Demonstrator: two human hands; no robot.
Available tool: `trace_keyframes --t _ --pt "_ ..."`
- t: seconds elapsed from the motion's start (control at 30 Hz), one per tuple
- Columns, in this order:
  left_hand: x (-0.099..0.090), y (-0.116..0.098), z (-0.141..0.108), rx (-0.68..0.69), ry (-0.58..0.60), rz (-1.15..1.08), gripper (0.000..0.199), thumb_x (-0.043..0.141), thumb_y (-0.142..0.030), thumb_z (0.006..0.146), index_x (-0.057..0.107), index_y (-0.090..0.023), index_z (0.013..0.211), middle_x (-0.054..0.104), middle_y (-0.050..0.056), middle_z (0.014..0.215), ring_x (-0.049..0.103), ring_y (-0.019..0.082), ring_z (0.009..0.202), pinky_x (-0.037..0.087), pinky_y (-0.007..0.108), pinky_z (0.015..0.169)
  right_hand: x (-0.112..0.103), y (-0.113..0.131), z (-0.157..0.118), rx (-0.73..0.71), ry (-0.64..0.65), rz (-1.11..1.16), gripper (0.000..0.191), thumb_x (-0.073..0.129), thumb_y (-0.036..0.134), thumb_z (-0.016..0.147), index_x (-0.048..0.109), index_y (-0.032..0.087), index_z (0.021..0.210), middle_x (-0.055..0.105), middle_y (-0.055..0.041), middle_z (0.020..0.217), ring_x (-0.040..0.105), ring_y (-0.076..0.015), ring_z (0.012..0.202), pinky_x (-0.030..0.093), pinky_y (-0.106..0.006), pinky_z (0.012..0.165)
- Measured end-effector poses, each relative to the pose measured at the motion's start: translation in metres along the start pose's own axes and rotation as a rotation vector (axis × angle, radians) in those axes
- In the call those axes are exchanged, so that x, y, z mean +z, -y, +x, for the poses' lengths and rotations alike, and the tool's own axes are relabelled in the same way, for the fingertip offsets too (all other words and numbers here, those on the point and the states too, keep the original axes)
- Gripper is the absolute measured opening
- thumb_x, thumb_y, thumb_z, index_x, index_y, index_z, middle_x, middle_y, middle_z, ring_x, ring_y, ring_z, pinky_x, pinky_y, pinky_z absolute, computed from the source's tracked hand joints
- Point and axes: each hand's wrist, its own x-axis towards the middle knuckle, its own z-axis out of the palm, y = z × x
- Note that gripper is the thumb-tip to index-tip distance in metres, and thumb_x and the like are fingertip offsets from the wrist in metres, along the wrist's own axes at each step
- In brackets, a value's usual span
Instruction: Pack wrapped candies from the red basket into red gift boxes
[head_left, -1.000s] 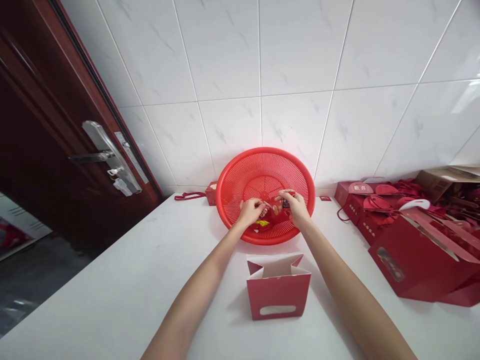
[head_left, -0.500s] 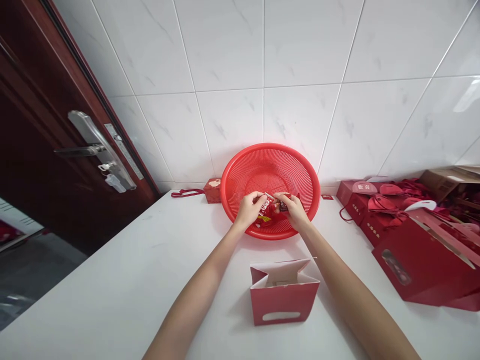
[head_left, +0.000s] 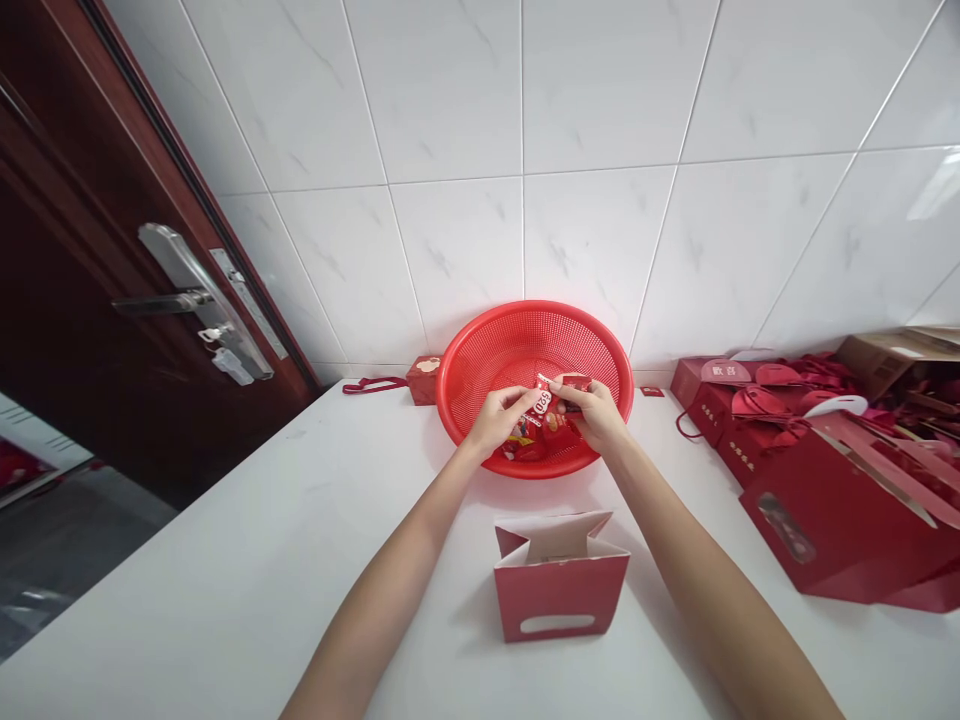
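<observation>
Inside the tilted red plastic basket [head_left: 536, 335], both of my hands are at work. My left hand [head_left: 496, 418] pinches a small red candy packet [head_left: 541, 400] printed "520" between thumb and fingers. My right hand [head_left: 598, 415] has its thumb at the same packet's upper edge, and a darker red packet [head_left: 576, 383] is held in its fingers. Several other wrapped candies [head_left: 523, 440] lie below my hands at the basket's near side. Between my forearms stands a red gift box [head_left: 562, 595] with its white-lined top open and an oval cutout in front.
Several red gift boxes [head_left: 847, 520] crowd the table's right side, with a brown carton [head_left: 885, 365] behind. A small red box [head_left: 424, 382] with a ribbon [head_left: 373, 384] sits left of the basket. Tiled wall [head_left: 592, 90] backs the white table [head_left: 285, 540]; a door [head_left: 90, 250] is at left.
The "520" packet has come up into clearer view between my hands. The basket's far rim appears slightly lower, and the view has shifted a little.
</observation>
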Motion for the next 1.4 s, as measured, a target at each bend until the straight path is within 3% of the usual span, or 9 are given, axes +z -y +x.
trace_keyframes --t 0.23,0.5,0.77,0.87,1.07,1.4 --pt "0.001 -0.013 -0.002 0.091 0.013 -0.058 0.047 0.073 -0.062 0.077 0.073 -0.015 0.078 0.070 0.002 0.076 0.062 0.017 0.074 0.051 0.028 0.072 0.006 0.010 -0.002 -0.017 0.015 0.048 0.036 0.090 0.043 0.055 0.063 0.020 0.063 0.054 0.0044 0.055 0.046 -0.0097 0.051 0.039 -0.026 0.052" --pt "0.007 -0.013 -0.001 0.093 -0.054 -0.061 0.054 0.066 -0.069 0.081 0.074 -0.015 0.081 0.074 0.005 0.082 0.066 0.021 0.082 0.053 0.030 0.076 0.006 0.009 -0.005 0.011 0.037 0.006 0.038 0.092 0.039 0.054 0.060 0.019 0.058 0.056 0.0032 0.054 0.048 -0.0104 0.052 0.038 -0.026 0.053" --pt "0.004 -0.016 -0.005 -0.007 0.078 -0.112 0.047 0.079 -0.058 0.073 0.078 -0.015 0.093 0.077 0.007 0.093 0.069 0.026 0.094 0.052 0.035 0.087 0.004 0.007 -0.003 -0.008 -0.028 0.015 0.033 0.091 0.036 0.054 0.064 0.019 0.059 0.059 0.0029 0.057 0.048 -0.0096 0.053 0.038 -0.026 0.054" --pt "0.003 -0.013 -0.003 0.028 0.038 -0.061 0.049 0.075 -0.061 0.075 0.076 -0.015 0.092 0.075 0.006 0.091 0.067 0.023 0.090 0.050 0.033 0.083 0.002 0.006 -0.001 0.010 -0.054 0.023 0.032 0.089 0.040 0.055 0.067 0.019 0.065 0.064 0.0010 0.063 0.050 -0.0102 0.052 0.039 -0.026 0.053" --pt "0.003 -0.005 0.000 0.071 -0.027 0.055 0.050 0.070 -0.065 0.078 0.064 -0.016 0.072 0.058 0.000 0.067 0.053 0.014 0.065 0.040 0.027 0.063 -0.004 0.005 0.002 0.030 -0.102 0.035 0.029 0.083 0.043 0.058 0.069 0.020 0.070 0.069 -0.0012 0.068 0.053 -0.0102 0.051 0.041 -0.025 0.050" --pt "0.006 -0.009 -0.003 0.017 -0.066 0.015 0.059 0.069 -0.075 0.073 0.063 -0.017 0.068 0.054 -0.002 0.061 0.047 0.013 0.061 0.039 0.026 0.058 0.002 0.003 -0.007 0.029 0.041 -0.065 0.038 0.093 0.035 0.050 0.066 0.021 0.072 0.060 0.0042 0.055 0.051 -0.0121 0.047 0.039 -0.025 0.041"
